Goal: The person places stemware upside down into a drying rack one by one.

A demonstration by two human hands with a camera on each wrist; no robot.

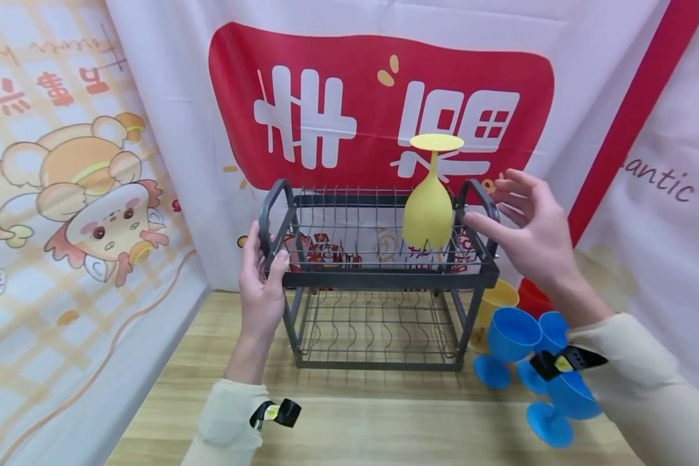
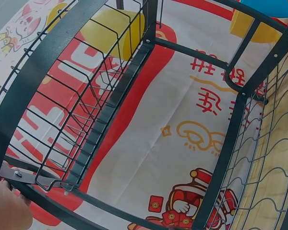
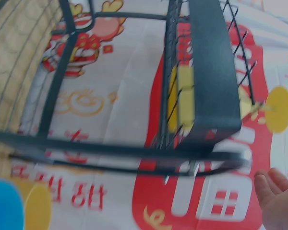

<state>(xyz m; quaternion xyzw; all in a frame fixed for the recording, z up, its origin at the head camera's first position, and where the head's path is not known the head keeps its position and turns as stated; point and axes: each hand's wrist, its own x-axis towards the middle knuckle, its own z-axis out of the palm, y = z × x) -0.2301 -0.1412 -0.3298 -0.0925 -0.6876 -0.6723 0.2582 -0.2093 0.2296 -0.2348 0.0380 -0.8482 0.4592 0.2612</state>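
Note:
A dark two-tier dish rack [image 1: 384,279] stands on the wooden table. My left hand [image 1: 262,285] grips its upper left corner, thumb in front and fingers round the outer side; only part of that hand [image 2: 9,211] shows in the left wrist view. Upside down in the right end of the top tier is a yellow goblet [image 1: 428,217], its round foot [image 3: 278,109] pointing up. Beside the rack's right handle [image 1: 482,210], my right hand [image 1: 532,233] holds nothing, its fingers spread and loosely bent.
Right of the rack stand several more goblets: a yellow one [image 1: 501,298], a red one [image 1: 532,294] and blue ones [image 1: 515,333], partly behind my right forearm. Wire rows line the lower tier [image 1: 378,330]. A printed cloth [image 1: 384,45] hangs close behind the rack.

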